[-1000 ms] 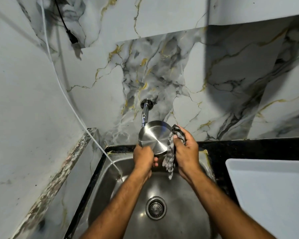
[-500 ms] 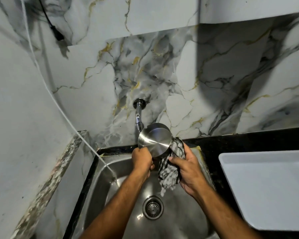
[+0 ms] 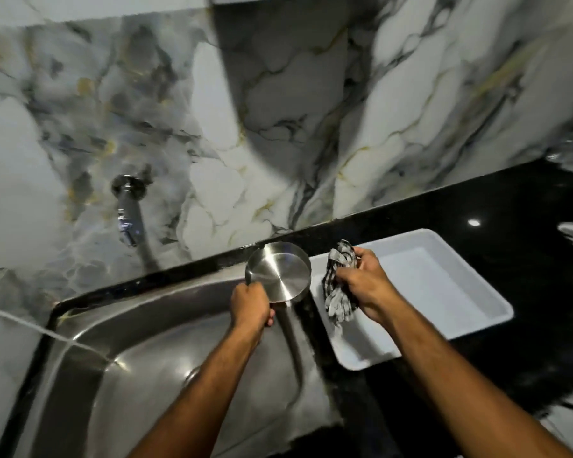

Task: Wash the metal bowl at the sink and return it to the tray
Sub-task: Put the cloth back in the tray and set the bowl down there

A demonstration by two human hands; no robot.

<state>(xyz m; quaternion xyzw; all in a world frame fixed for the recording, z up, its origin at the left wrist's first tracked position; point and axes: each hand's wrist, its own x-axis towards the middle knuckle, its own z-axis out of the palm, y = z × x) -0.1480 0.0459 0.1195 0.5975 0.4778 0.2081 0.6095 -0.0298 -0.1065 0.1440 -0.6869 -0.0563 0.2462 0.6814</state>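
The marble wall [image 3: 278, 110] and black counter [image 3: 477, 226] now fill more of the view than half a second ago, the scene having swung rightward. The steel sink [image 3: 146, 375] occupies the lower left, its right rim bordering the counter. The white tray [image 3: 444, 292] sits on the counter just right of that rim, bare across its far half. The tap [image 3: 129, 213] projects from the wall, now well left of the bowl; earlier the bowl sat directly beneath it.

The metal bowl [image 3: 278, 276] hangs tilted, underside toward the viewer, above the sink's back right corner, close to the tray's near-left edge without touching it. The left hand [image 3: 250, 309] is clenched on the bowl's lower rim. The right hand [image 3: 364, 289] has parted from the bowl and hovers over the tray, fingers closed around a checked cloth [image 3: 339, 285] that dangles below the fist.
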